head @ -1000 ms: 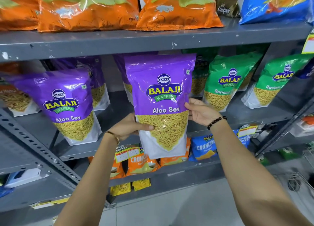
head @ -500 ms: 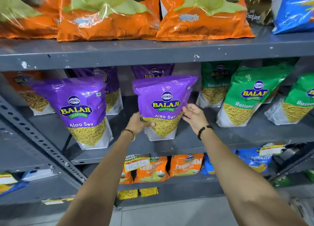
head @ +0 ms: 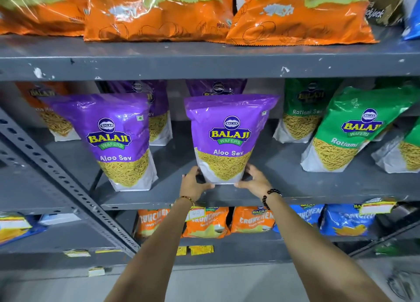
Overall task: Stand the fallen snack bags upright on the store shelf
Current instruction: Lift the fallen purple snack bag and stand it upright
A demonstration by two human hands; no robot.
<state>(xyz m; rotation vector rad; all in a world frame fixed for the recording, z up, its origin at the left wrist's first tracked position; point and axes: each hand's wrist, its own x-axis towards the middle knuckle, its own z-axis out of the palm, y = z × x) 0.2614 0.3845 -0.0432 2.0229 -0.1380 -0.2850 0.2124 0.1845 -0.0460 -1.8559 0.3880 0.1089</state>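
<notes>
A purple Aloo Sev bag [head: 228, 138] stands upright on the grey middle shelf [head: 295, 188], near its front edge. My left hand [head: 194, 184] cups its lower left corner and my right hand [head: 254, 181] its lower right corner, fingers touching the bag's base. A second purple Aloo Sev bag [head: 116, 140] stands upright to the left, leaning slightly. Two more purple bags [head: 216, 88] stand behind these. Green Ratlami Sev bags [head: 347, 129] stand tilted on the right.
Orange chip bags [head: 159, 13] lie on the top shelf [head: 204, 63] just overhead. A perforated grey upright [head: 59, 179] slants across the left. Orange and blue Crunchem packs [head: 252, 220] fill the shelf below, with paper price tags [head: 377, 207] on the edge.
The purple bag went from held in the air in front of the shelf to standing on the middle shelf. Both hands slid from its sides down to its bottom corners.
</notes>
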